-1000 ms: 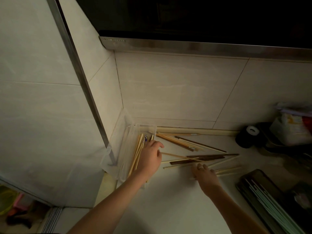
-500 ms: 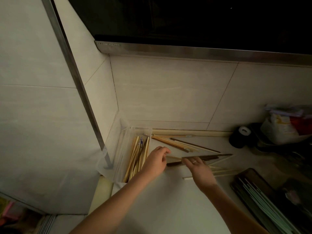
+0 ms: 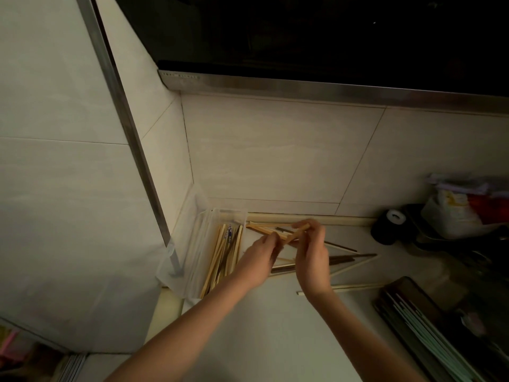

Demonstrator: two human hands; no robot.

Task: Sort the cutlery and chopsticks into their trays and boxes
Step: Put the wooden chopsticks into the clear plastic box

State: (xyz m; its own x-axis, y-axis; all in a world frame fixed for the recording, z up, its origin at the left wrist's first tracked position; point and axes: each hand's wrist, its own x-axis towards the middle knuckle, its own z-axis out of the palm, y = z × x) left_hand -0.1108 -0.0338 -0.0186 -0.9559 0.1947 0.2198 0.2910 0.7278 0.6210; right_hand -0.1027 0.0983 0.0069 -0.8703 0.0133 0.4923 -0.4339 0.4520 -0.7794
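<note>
While loose chopsticks (image 3: pixel 347 257) lie scattered on the white counter (image 3: pixel 261 326), the left hand (image 3: pixel 257 261) and right hand (image 3: pixel 312 253) together pinch a pale wooden chopstick (image 3: pixel 296 235) just beside the clear plastic box (image 3: pixel 209 244) holding sorted chopsticks.

The clear box (image 3: pixel 192 252) sits tight in the corner, walled by tiles on its left and far sides, so it can be reached only from above or from the right. Loose chopsticks (image 3: pixel 349 260) clutter the surface (image 3: pixel 261 326) to its right. A dark tray (image 3: pixel 407 307) and a black roll (image 3: pixel 385 228) crowd the right side; the near surface lies bare.
</note>
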